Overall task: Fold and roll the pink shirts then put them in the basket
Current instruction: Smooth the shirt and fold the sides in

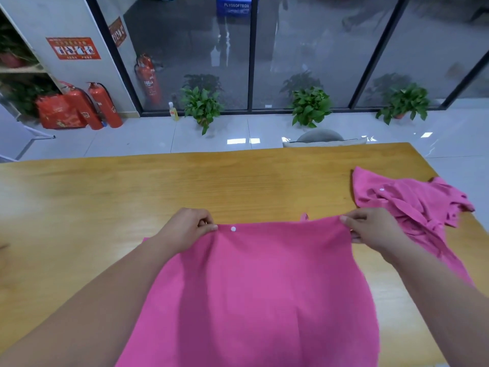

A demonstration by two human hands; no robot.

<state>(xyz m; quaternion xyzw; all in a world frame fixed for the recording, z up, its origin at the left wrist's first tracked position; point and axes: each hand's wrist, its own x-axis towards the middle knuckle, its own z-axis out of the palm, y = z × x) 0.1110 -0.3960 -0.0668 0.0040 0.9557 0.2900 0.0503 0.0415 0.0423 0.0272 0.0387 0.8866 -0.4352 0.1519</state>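
A pink shirt lies spread over the near part of the wooden table, with a white button near its far edge. My left hand pinches the far left corner of that edge. My right hand pinches the far right corner, and the edge is stretched straight between them. A second pink shirt lies crumpled on the table at the right, just beyond my right hand. No basket is in view.
A grey chair back stands at the table's far edge. Beyond it are a tiled floor, potted plants, red fire extinguishers and a glass wall. The table's right edge runs close to the crumpled shirt.
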